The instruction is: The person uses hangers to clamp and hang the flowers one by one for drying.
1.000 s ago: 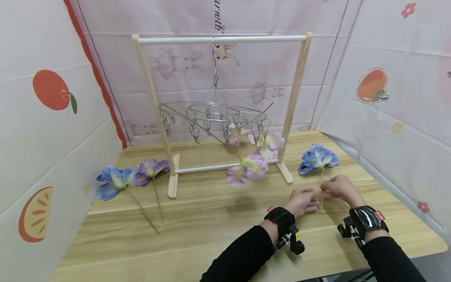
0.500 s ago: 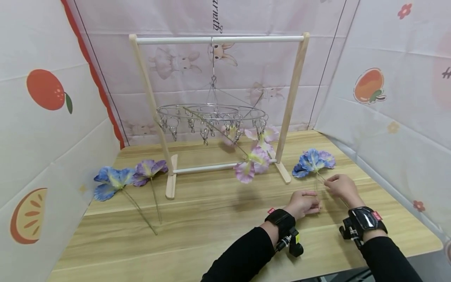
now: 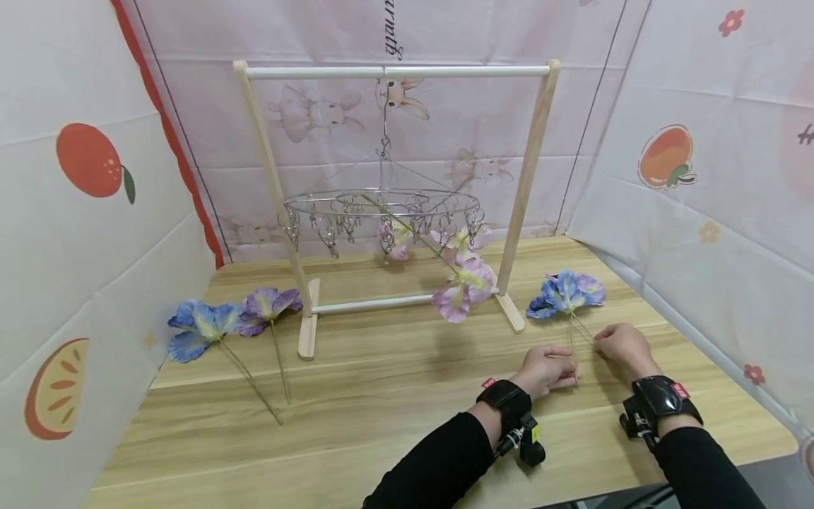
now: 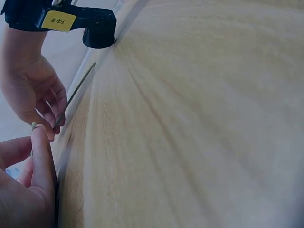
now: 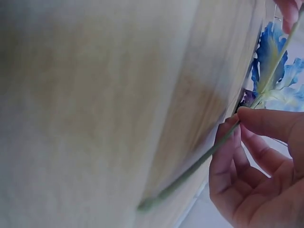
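Note:
A blue artificial flower and a purple one overlap at the table's right, their thin stems running toward me. My left hand pinches one stem near its end; in the left wrist view the stem's tip pokes up between thumb and finger. My right hand pinches the other green stem between thumb and forefinger, and its free end slants down toward the tabletop. The right wrist view has the left hand's stem leading into the blue petals. Which bloom the right hand's stem belongs to, I cannot tell.
A wooden stand with a white top bar carries a round wire clip hanger. Pink flowers hang from it by slanting stems. Another blue flower and a purple flower lie at left. Printed cloth surrounds the table.
The right hand has drawn slightly back and right along or with its stem, away from the left hand, which stays nearly put. The clip hanger has turned, shifting the front pink flower rightward.

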